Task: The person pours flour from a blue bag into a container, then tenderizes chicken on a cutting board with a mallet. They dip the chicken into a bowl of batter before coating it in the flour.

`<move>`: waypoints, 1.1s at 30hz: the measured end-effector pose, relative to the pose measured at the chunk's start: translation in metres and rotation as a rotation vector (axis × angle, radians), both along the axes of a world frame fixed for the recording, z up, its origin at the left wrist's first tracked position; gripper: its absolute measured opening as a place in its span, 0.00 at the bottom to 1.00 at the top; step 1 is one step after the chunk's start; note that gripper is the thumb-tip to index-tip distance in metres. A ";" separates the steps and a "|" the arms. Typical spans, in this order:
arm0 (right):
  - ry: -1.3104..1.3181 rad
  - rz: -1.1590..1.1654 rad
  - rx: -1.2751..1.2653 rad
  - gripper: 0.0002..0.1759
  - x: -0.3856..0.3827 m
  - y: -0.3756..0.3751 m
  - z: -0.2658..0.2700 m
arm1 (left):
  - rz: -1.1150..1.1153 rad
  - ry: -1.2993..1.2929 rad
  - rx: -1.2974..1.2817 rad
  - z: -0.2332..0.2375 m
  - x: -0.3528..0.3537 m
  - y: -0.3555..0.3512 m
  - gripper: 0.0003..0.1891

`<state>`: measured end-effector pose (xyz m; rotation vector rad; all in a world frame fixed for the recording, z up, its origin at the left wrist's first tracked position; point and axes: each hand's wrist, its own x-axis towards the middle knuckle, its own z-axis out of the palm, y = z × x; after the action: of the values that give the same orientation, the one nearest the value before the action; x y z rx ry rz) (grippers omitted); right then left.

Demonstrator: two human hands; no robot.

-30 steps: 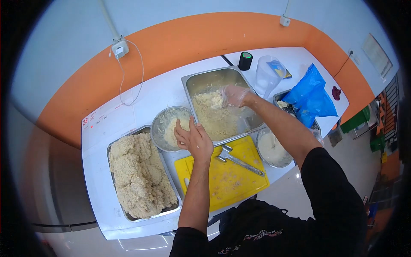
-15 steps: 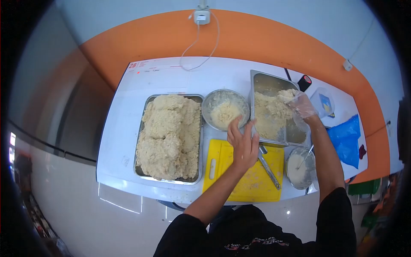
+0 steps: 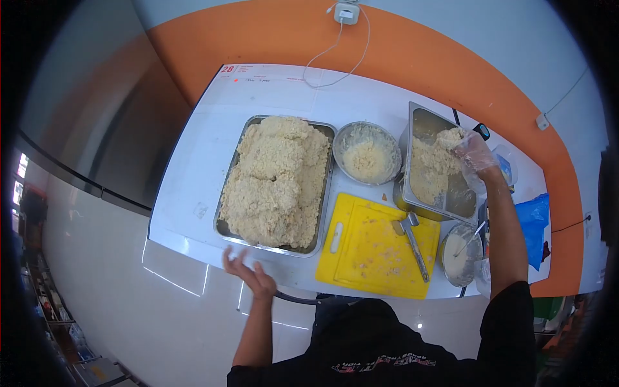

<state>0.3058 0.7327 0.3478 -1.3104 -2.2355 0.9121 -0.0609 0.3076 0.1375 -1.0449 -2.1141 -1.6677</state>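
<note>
My right hand [image 3: 475, 155], in a clear plastic glove, grips a crumb-coated piece of food [image 3: 449, 137] over the right part of a deep metal container [image 3: 405, 193]. Pale crumbs [image 3: 429, 171] lie inside that container. Bare and with its fingers spread, my left hand [image 3: 253, 277] is just off the table's front edge, below a metal tray [image 3: 319, 248]. Crumb-coated pieces [image 3: 274, 180] are heaped high on the tray. Between tray and container stands a metal bowl [image 3: 345, 137] with pale crumbs in it.
A meat mallet [image 3: 418, 248] lies on a yellow cutting board [image 3: 348, 258] with scraps on it. Right of it stands a bowl of white batter [image 3: 456, 255] with a utensil in it. A blue plastic bag [image 3: 532, 222] is at the table's right end.
My left hand has moved from beside the metal bowl leftward and toward me, past the tray's front edge. My right hand stays at the container with the coated piece. The view has shifted.
</note>
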 end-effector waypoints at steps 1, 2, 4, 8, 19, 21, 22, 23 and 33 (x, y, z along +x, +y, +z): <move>0.006 -0.009 -0.006 0.16 -0.010 -0.008 0.007 | 0.004 -0.005 0.001 -0.002 -0.018 -0.006 0.25; 0.011 -0.014 -0.013 0.15 -0.017 -0.012 0.011 | 0.094 -0.003 -0.093 -0.007 -0.034 -0.013 0.25; -0.068 -0.043 0.009 0.17 -0.021 -0.008 0.014 | 0.184 0.003 -0.186 -0.015 -0.059 -0.017 0.25; -0.229 -0.058 0.092 0.21 -0.044 -0.026 0.040 | 0.230 -0.032 -0.222 -0.024 -0.077 -0.011 0.22; 0.086 0.048 0.103 0.23 -0.109 -0.021 0.051 | 0.177 -0.040 -0.229 -0.030 -0.073 -0.005 0.21; 0.148 0.106 0.131 0.23 -0.136 -0.033 0.049 | 0.173 -0.024 -0.242 -0.030 -0.073 -0.004 0.21; 0.101 0.127 0.125 0.22 -0.155 -0.045 0.049 | 0.177 -0.012 -0.261 -0.030 -0.073 -0.004 0.21; 0.054 0.149 0.119 0.22 -0.175 -0.060 0.049 | 0.182 0.000 -0.281 -0.029 -0.073 -0.005 0.22; 0.083 0.210 -0.346 0.16 -0.335 -0.173 0.038 | 0.190 0.025 -0.344 -0.027 -0.072 -0.005 0.22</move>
<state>-0.0290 0.5594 0.3858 -1.1608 -2.2501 1.4557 -0.1334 0.3022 0.1104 -0.9094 -2.4534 -1.2271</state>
